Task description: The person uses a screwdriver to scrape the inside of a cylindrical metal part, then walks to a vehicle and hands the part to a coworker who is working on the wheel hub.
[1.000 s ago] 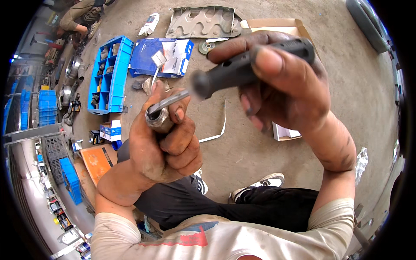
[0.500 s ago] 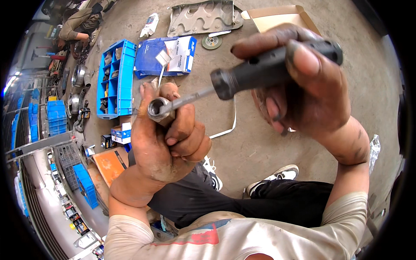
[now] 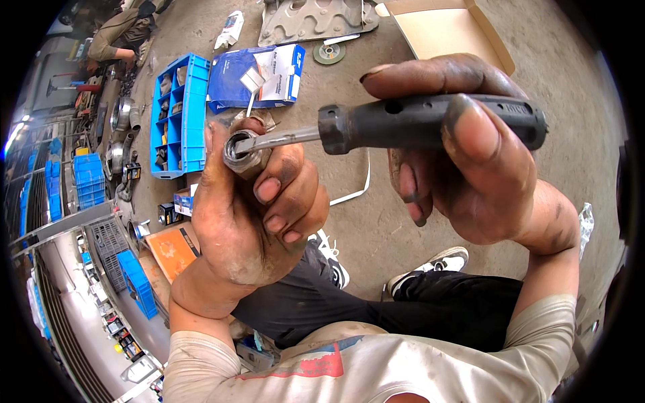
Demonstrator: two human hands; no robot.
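Hollow metal piece (image 3: 250, 163): you had it clasped upright in your left hand (image 3: 259, 228), its threaded mouth facing up, your curled fingers and thumb hiding most of its body. Your right hand (image 3: 477, 178) grasped the black handle of the screwdriver (image 3: 403, 126), thumb on the near side, and the blade's tip lay in that mouth; how deep it reached, you could not tell. Beyond your hands, on the floor (image 3: 376, 248), a blue compartment tray (image 3: 197, 114) held dark parts, with a blue-and-white box (image 3: 232, 80) just beside it. A grinding disc (image 3: 329, 53) lay close to a dirty metal plate (image 3: 316, 20), and an open cardboard box (image 3: 443, 33) sat past your right fingers. A white strip (image 3: 367, 181) curved along the floor beneath the screwdriver, partly hidden behind your left hand, which also covered the edge of a small box (image 3: 183, 201). An orange box (image 3: 175, 252) lay near your left forearm; a co-worker (image 3: 114, 37) was at the upper left. Compared with half a second earlier, the screwdriver had swung closer to level, its handle end lower, while both hands kept their hold.
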